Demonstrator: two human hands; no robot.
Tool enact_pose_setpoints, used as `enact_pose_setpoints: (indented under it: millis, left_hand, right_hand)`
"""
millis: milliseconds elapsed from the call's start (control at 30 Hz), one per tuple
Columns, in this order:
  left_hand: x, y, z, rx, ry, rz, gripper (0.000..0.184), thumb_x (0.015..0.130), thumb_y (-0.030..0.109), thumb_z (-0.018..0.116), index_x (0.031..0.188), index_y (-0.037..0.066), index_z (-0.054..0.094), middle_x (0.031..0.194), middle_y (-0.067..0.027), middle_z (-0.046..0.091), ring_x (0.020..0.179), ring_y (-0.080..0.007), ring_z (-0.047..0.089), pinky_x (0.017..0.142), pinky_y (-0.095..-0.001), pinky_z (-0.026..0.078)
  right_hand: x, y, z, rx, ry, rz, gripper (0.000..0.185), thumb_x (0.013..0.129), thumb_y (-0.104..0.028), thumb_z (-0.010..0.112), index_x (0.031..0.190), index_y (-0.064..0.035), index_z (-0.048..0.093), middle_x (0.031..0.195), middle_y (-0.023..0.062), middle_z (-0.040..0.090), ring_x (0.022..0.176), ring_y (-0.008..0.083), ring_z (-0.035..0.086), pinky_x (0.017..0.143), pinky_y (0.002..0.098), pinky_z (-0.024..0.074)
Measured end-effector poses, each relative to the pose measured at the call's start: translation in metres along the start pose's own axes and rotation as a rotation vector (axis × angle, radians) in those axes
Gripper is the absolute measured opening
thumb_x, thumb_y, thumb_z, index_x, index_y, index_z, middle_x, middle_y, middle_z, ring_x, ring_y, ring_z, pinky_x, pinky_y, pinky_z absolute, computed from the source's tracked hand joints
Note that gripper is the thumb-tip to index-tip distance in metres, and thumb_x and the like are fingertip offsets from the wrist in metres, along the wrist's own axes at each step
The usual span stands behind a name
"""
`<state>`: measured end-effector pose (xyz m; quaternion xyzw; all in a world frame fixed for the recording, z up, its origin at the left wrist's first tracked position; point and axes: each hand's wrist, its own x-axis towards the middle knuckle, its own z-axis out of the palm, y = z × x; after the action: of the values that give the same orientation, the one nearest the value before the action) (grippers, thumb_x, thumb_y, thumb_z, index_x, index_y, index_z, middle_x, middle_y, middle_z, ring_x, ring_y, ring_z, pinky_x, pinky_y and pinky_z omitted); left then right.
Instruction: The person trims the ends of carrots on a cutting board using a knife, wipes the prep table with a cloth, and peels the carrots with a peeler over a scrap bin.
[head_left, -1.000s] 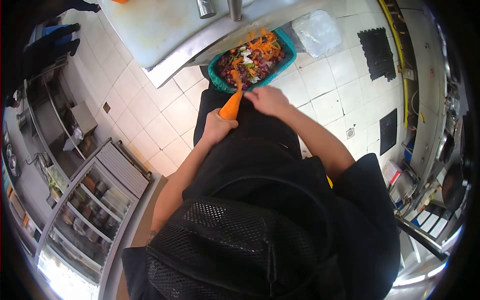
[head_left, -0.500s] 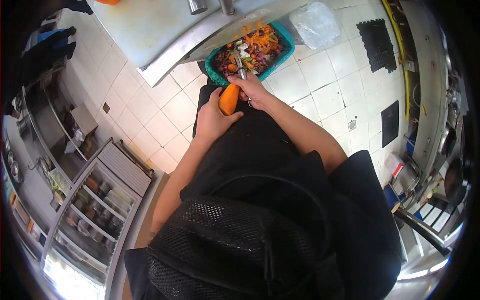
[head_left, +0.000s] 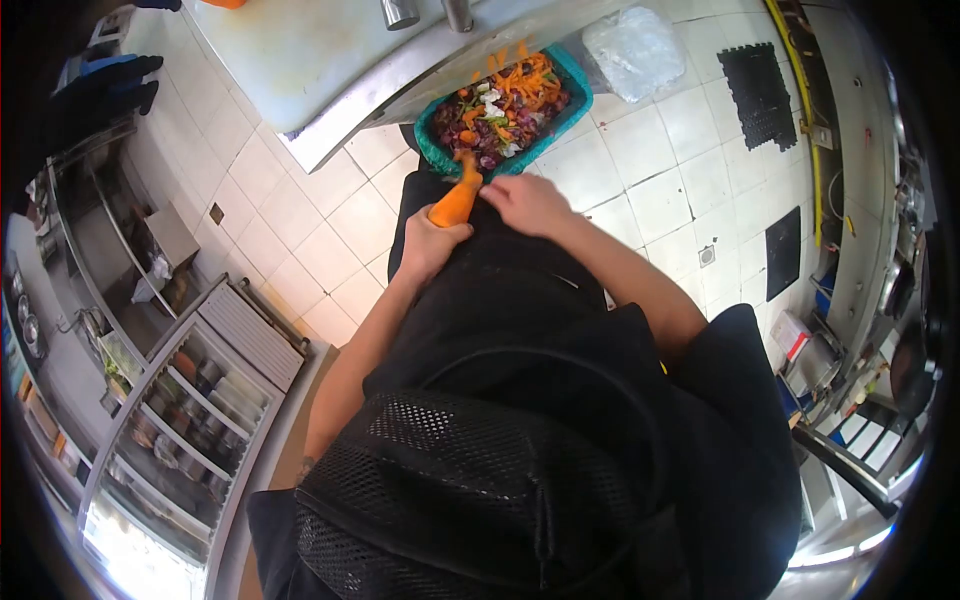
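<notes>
My left hand (head_left: 428,246) is wrapped round the thick end of an orange carrot (head_left: 456,206), whose narrow end points at a teal-rimmed bin (head_left: 572,118). Close beside the carrot, to its right, my right hand (head_left: 532,204) is closed and slightly blurred. The metal peeler it held a moment earlier is hidden from view now. Inside the bin lies a heap of vegetable scraps (head_left: 505,105), with orange peelings, purple bits and white pieces. A few orange peelings (head_left: 508,58) cling to the steel side above it.
A white cutting board (head_left: 290,60) lies on the steel counter ahead. A clear plastic bag (head_left: 632,55) rests right of the bin. Black mats (head_left: 758,95) lie on the tiled floor. A glass-fronted display case (head_left: 185,430) stands at left, and a person's dark sleeve (head_left: 105,90) shows upper left.
My right hand has moved right, off the carrot, and the peeler has dropped out of sight. The carrot's narrow end is now exposed. My left hand has shifted slightly down and left.
</notes>
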<state>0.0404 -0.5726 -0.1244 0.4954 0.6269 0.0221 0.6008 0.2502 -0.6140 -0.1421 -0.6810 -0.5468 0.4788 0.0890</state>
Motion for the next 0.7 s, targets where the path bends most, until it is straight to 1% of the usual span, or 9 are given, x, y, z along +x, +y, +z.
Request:
enact_pose_setpoints:
  millis: [100, 167, 233, 267, 300, 333, 433, 533, 700]
  left_hand:
    - [-0.015, 0.029, -0.005, 0.003, -0.04, 0.004, 0.041, 0.072, 0.015, 0.08, 0.105, -0.005, 0.067, 0.095, -0.0095, 0.071, 0.084, -0.0165, 0.067, 0.078, -0.0312, 0.054]
    - [0.001, -0.012, 0.0, 0.022, -0.066, 0.297, 0.036, 0.068, 0.014, 0.076, 0.099, -0.003, 0.067, 0.088, -0.0111, 0.069, 0.079, -0.0205, 0.065, 0.075, -0.0354, 0.054]
    - [-0.014, 0.012, -0.005, 0.076, -0.045, 0.26, 0.049, 0.066, 0.015, 0.08, 0.109, -0.004, 0.062, 0.1, -0.0142, 0.066, 0.094, -0.0236, 0.065, 0.084, -0.0372, 0.054]
    - [-0.01, -0.005, -0.001, -0.001, 0.016, 0.287, 0.064, 0.066, 0.016, 0.084, 0.119, -0.003, 0.054, 0.108, -0.016, 0.063, 0.102, -0.0263, 0.064, 0.09, -0.0373, 0.053]
    - [-0.004, -0.013, -0.003, 0.057, 0.021, 0.191, 0.072, 0.066, 0.019, 0.087, 0.124, -0.002, 0.049, 0.112, -0.0172, 0.062, 0.105, -0.0284, 0.063, 0.092, -0.038, 0.052]
    - [-0.004, -0.004, -0.005, 0.034, 0.024, 0.174, 0.071, 0.067, 0.022, 0.088, 0.123, -0.002, 0.05, 0.11, -0.0178, 0.062, 0.105, -0.0283, 0.063, 0.092, -0.0385, 0.052]
    - [0.004, 0.003, -0.013, 0.099, -0.021, 0.264, 0.069, 0.07, 0.027, 0.089, 0.121, -0.002, 0.053, 0.107, -0.0165, 0.065, 0.103, -0.0255, 0.065, 0.091, -0.037, 0.052]
    - [-0.002, 0.043, -0.019, 0.043, -0.087, 0.288, 0.062, 0.076, 0.028, 0.088, 0.122, -0.002, 0.057, 0.106, -0.0124, 0.069, 0.1, -0.0208, 0.067, 0.091, -0.0342, 0.052]
    - [0.02, 0.046, -0.014, -0.606, -0.068, 0.173, 0.053, 0.092, 0.033, 0.073, 0.131, 0.001, 0.057, 0.113, -0.0096, 0.069, 0.104, -0.0212, 0.067, 0.093, -0.0361, 0.053]
  right_hand:
    - [0.04, 0.065, 0.008, -0.106, -0.1, 0.219, 0.047, 0.1, -0.044, 0.049, 0.104, -0.0028, 0.071, 0.104, 0.0246, 0.07, 0.101, 0.0432, 0.066, 0.089, 0.0533, 0.0516]
    - [0.048, 0.101, 0.035, 0.0, 0.042, 0.218, 0.059, 0.103, -0.051, 0.041, 0.107, 0.0004, 0.07, 0.107, 0.0304, 0.068, 0.105, 0.0476, 0.063, 0.092, 0.0542, 0.0493]
    - [0.052, 0.101, 0.04, 0.172, 0.131, 0.229, 0.062, 0.103, -0.052, 0.04, 0.121, 0.0028, 0.063, 0.114, 0.0331, 0.065, 0.115, 0.0509, 0.058, 0.1, 0.0542, 0.0443]
    - [0.057, 0.112, 0.058, 0.234, 0.276, 0.154, 0.053, 0.103, -0.047, 0.046, 0.112, 0.0008, 0.066, 0.101, 0.0259, 0.07, 0.091, 0.0416, 0.069, 0.081, 0.0493, 0.0535]
    - [0.052, 0.092, 0.038, 0.588, 0.055, 0.362, 0.041, 0.102, -0.043, 0.054, 0.104, -0.0041, 0.066, 0.084, 0.0116, 0.067, 0.059, 0.0231, 0.063, 0.052, 0.0364, 0.049]
    - [0.043, 0.063, 0.023, 0.849, 0.073, 0.405, 0.032, 0.1, -0.04, 0.059, 0.101, -0.0088, 0.063, 0.076, 0.0014, 0.059, 0.045, 0.0099, 0.047, 0.039, 0.0263, 0.0345]
    - [0.04, 0.03, 0.011, 1.028, 0.093, 0.138, 0.028, 0.097, -0.033, 0.068, 0.11, -0.0085, 0.062, 0.083, 0.0026, 0.064, 0.05, 0.0119, 0.055, 0.042, 0.0258, 0.039]
    - [0.037, 0.026, 0.008, 1.12, -0.002, 0.112, 0.029, 0.097, -0.033, 0.068, 0.111, -0.0084, 0.061, 0.087, 0.0038, 0.065, 0.051, 0.0138, 0.058, 0.042, 0.0255, 0.0407]
    - [0.002, -0.023, -0.011, 1.38, -0.189, 0.126, 0.029, 0.099, -0.034, 0.066, 0.11, -0.0075, 0.059, 0.091, 0.0056, 0.066, 0.051, 0.0164, 0.059, 0.042, 0.0258, 0.0415]
